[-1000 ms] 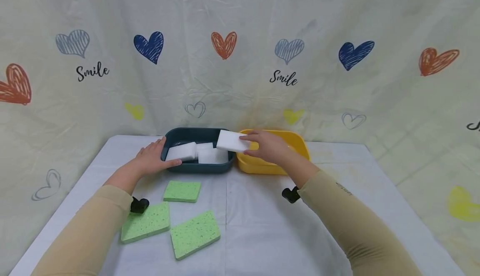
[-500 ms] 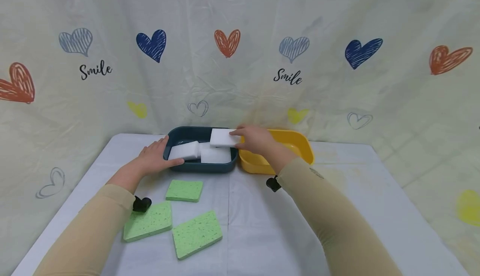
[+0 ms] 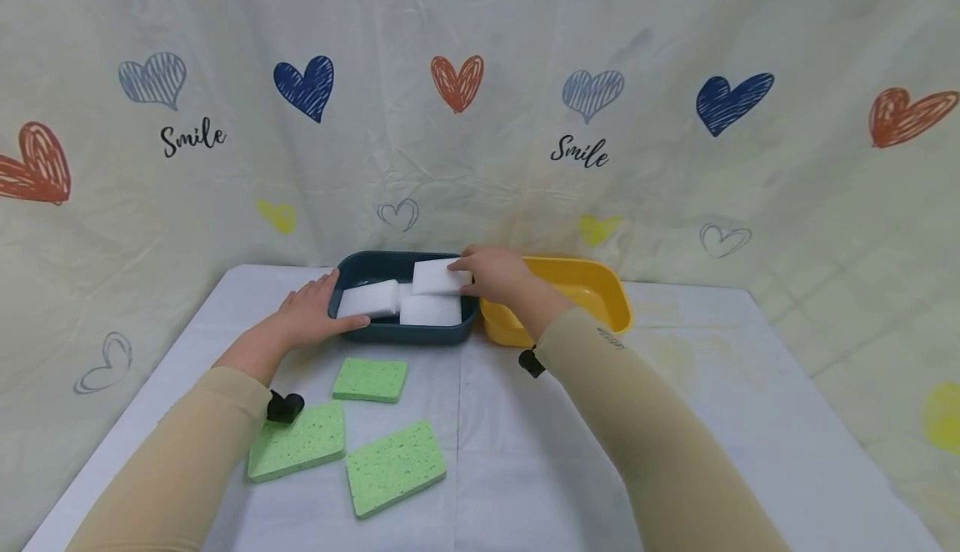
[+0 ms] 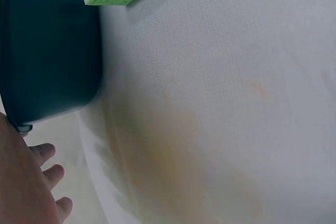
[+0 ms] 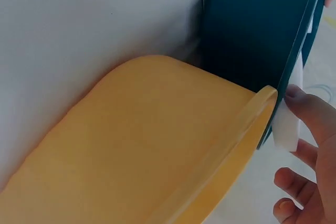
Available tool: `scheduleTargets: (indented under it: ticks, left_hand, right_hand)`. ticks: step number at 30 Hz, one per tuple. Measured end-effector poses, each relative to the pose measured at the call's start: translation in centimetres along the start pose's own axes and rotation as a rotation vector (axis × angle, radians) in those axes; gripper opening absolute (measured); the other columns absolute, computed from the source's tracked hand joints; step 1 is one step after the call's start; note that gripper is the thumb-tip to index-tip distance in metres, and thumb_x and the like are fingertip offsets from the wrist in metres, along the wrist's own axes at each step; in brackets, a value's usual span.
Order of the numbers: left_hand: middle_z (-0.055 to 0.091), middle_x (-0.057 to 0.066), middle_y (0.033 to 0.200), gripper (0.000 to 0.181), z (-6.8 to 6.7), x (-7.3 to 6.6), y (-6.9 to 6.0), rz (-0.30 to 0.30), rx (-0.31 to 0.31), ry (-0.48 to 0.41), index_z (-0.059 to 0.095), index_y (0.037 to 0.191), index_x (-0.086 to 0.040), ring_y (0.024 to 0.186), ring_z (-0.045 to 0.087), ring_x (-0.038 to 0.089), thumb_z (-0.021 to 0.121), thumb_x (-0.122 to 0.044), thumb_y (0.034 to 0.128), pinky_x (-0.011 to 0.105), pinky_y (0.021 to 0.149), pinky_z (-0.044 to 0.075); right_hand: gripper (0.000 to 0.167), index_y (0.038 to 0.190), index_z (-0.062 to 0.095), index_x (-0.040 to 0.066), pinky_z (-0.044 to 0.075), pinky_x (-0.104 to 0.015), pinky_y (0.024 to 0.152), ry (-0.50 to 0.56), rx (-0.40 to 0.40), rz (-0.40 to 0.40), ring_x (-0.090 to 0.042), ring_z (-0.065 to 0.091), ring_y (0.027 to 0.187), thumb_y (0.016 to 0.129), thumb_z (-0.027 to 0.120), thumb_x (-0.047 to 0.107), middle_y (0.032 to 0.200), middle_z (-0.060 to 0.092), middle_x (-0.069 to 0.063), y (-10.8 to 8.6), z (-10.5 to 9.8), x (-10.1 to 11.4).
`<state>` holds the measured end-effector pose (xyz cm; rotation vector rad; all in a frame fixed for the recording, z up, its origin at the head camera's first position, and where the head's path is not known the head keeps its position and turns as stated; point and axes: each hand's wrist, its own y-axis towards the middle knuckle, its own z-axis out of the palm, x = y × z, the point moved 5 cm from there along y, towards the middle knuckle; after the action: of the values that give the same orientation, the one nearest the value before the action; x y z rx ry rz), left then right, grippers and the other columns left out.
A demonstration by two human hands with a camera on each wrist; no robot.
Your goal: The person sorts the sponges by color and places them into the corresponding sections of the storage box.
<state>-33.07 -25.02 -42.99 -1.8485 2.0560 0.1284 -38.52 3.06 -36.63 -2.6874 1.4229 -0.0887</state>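
The white block (image 3: 432,278) is pinched by the right hand (image 3: 497,275), long side pointing left, over the blue tub's (image 3: 408,334) back right corner.

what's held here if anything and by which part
The right hand pinches a white block by its right end; the left hand rests on the teal bin.

A flat white block (image 3: 432,278) juts above the teal bin (image 3: 408,335) holding other white blocks (image 3: 430,311).
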Motion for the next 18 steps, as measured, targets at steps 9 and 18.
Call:
scheduleTargets:
  ticks: [9, 18]
  left_hand:
    - [0.009, 0.033, 0.159, 0.127, 0.0, 0.0, 0.1, -0.011, 0.007, -0.008, -0.001, 0.157, 0.004, 0.145, 0.009, 0.051, 0.052, -0.082, 0.0803, 0.068, 0.114, 0.005]
    - [0.009, 0.033, 0.159, 0.125, 0.0, 0.0, 0.1, -0.011, 0.004, 0.0, -0.001, 0.157, 0.004, 0.146, 0.009, 0.051, 0.053, -0.08, 0.0819, 0.068, 0.114, 0.005]
  right_hand:
    - [0.048, 0.14, 0.059, 0.03, 0.043, -0.042, 0.106, 0.004, 0.047, 0.025, -0.025, 0.053, 0.12, 0.094, 0.069, 0.037, 0.141, 0.054, -0.004, 0.5, 0.7, 0.0]
    - [0.05, 0.142, 0.056, 0.031, 0.04, -0.044, 0.109, 0.034, 0.048, 0.032, -0.025, 0.052, 0.124, 0.094, 0.068, 0.039, 0.143, 0.053, -0.002, 1.1, 1.0, -0.1]
